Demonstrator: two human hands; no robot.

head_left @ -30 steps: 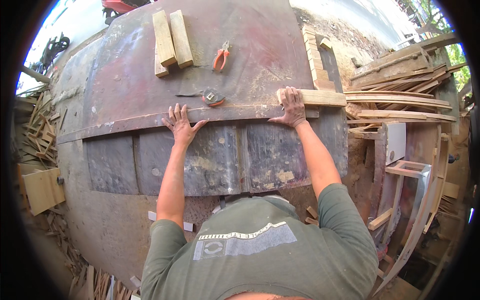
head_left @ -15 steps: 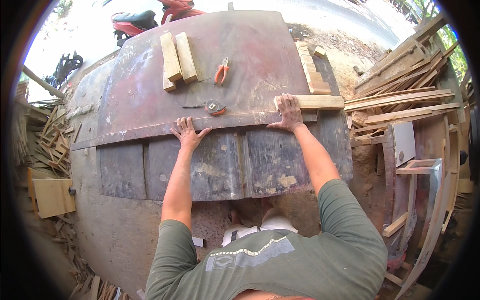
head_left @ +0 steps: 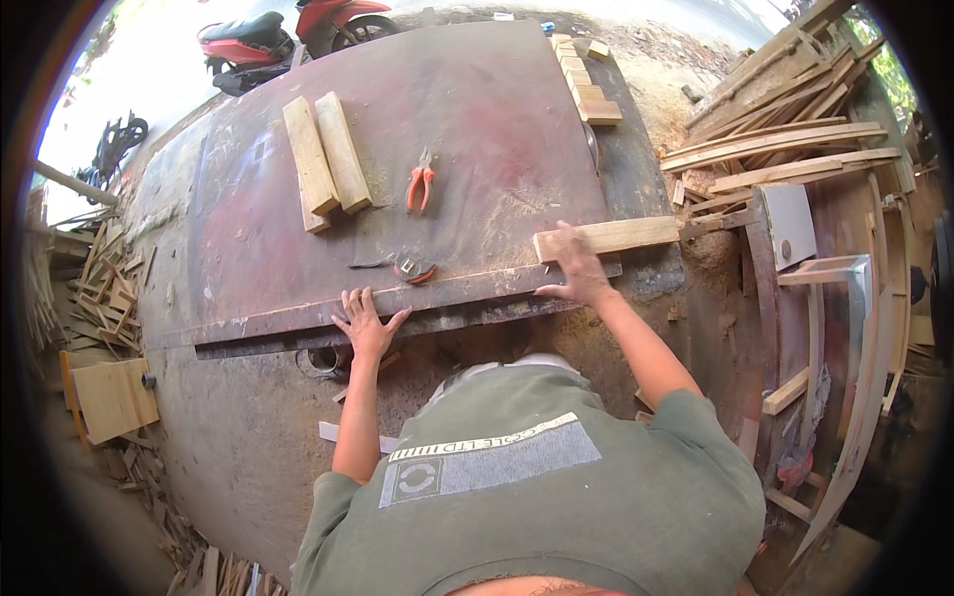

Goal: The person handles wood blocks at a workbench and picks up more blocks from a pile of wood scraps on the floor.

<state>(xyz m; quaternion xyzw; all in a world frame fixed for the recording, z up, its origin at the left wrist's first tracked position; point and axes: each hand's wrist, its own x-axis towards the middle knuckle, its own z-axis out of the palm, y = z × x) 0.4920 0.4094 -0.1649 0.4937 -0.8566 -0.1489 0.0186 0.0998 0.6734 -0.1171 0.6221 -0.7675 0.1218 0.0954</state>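
My left hand [head_left: 367, 323] is open, its fingers spread over the front edge of a wide reddish board [head_left: 477, 129]. My right hand [head_left: 579, 268], slightly blurred, also lies open. Its fingers rest on the left end of a squared wood piece [head_left: 626, 235], and its thumb stretches along the board's edge. Between the hands, a little farther back, is a tape measure [head_left: 413, 269] with a thin dark item at its left. Orange-handled pliers [head_left: 420, 189] lie beyond it. Left of the pliers are stacked wood pieces [head_left: 343, 154].
Small wood blocks [head_left: 596, 109] form a row along the board's right side. Stacked timber [head_left: 795, 149] and a wooden frame [head_left: 825, 270] stand at the right. Wood scraps [head_left: 114, 288] heap up at the left. A red scooter [head_left: 248, 50] is parked behind the board.
The reddish board, with the tools and wood on it, has come toward me relative to the row of blocks. The dark panels before it are now mostly hidden. My body leans farther forward.
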